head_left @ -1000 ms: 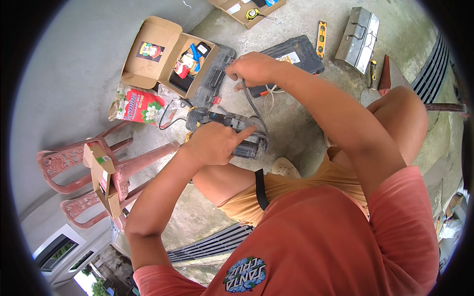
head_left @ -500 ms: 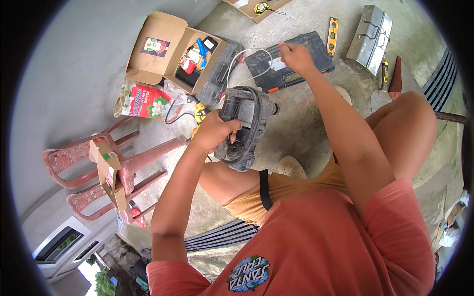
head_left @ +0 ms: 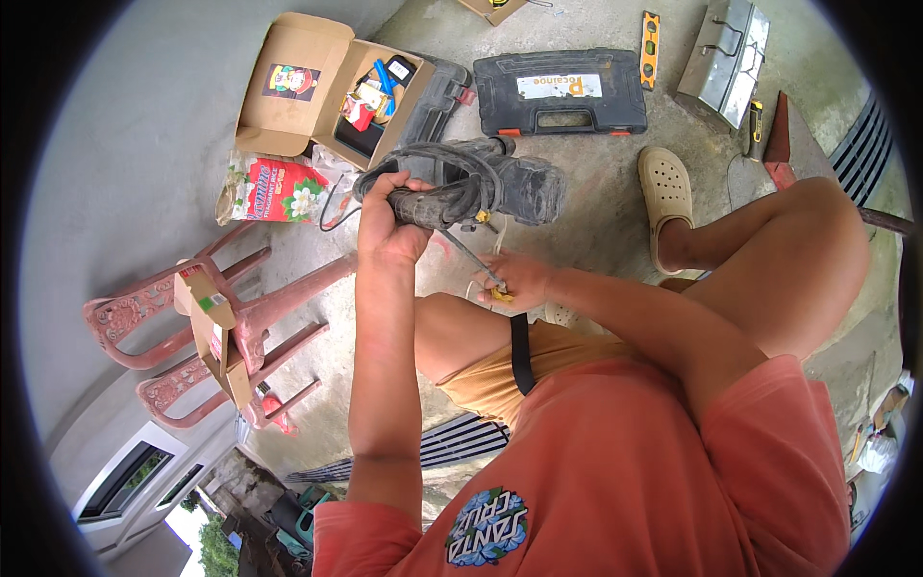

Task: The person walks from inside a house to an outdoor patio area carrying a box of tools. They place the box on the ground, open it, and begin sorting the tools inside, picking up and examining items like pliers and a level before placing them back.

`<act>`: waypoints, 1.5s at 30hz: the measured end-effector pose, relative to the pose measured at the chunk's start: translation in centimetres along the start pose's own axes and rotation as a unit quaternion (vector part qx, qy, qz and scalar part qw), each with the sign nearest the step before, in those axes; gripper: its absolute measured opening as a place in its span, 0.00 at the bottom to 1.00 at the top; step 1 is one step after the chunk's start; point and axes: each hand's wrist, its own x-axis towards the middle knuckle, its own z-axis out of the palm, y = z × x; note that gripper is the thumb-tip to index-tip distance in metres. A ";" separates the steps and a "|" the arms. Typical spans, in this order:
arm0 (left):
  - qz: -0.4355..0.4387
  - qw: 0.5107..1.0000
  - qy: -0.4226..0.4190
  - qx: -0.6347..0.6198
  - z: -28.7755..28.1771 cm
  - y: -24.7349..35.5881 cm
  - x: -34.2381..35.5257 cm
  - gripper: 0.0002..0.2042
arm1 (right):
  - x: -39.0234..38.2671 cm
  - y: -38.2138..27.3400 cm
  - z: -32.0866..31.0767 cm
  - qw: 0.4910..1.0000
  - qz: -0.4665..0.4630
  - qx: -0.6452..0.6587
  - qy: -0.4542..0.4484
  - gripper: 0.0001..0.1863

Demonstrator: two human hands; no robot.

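A dusty black corded power tool (head_left: pixel 531 190) hangs in front of me, tilted, with its black cable looped around the body. My left hand (head_left: pixel 396 216) is wrapped round its handle. Closer to my lap, my right hand (head_left: pixel 519 279) is closed on a grey cord (head_left: pixel 466 252) that runs down from the tool. A small yellow piece (head_left: pixel 502 294) shows at those fingers, and a thin white strand lies beside them. Whether the yellow piece is a plug is unclear.
Beyond the tool lies a black carrying case (head_left: pixel 567 91), with an orange spirit level (head_left: pixel 650 53) and a metal toolbox (head_left: pixel 723 65) to its right. An open cardboard box (head_left: pixel 293 87) of small items stands left, above a rice bag (head_left: pixel 279 190). A reddish plastic chair (head_left: pixel 255 327) lies nearer.
The tool has turned in my left hand and its body now points right. My right hand has come down from over the case to beneath the tool, bringing the white strand with it.
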 end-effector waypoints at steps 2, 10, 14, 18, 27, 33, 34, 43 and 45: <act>-0.023 0.999 -0.012 0.040 -0.3 0.6 0.6 0.05 | -1.1 -2.4 -1.3 0.979 0.069 0.046 -0.187 0.23; 0.070 0.927 -0.014 0.368 -3.4 1.2 1.0 0.04 | -11.5 -8.4 -20.5 0.893 0.307 -0.307 -0.115 0.16; 0.095 0.853 -0.054 0.511 -4.8 1.4 -0.6 0.04 | -11.3 -5.9 -27.2 0.844 0.328 -0.424 -0.036 0.13; 0.092 0.844 -0.101 0.518 -4.5 1.3 -1.6 0.05 | -8.0 -0.2 -28.7 0.824 0.265 -0.482 -0.137 0.11; 0.184 0.546 -0.145 0.804 0.6 -2.9 -2.0 0.28 | -3.7 7.9 -35.5 0.870 0.292 -0.383 -0.103 0.17; 0.199 0.334 -0.190 0.902 3.9 -4.5 -2.3 0.31 | 1.2 9.2 -38.9 0.832 0.237 -0.500 -0.028 0.16; 0.207 0.296 -0.200 0.911 4.6 -4.8 -2.3 0.31 | 2.3 8.4 -38.8 0.829 0.218 -0.515 0.003 0.17; 0.159 0.126 -0.247 0.948 8.8 -7.6 -2.2 0.44 | 14.5 -2.2 -28.1 0.878 -0.030 -0.452 -0.155 0.17; 0.161 0.165 -0.221 0.948 9.0 -7.9 -1.6 0.37 | 14.9 -3.3 -25.5 0.882 -0.047 -0.428 -0.194 0.19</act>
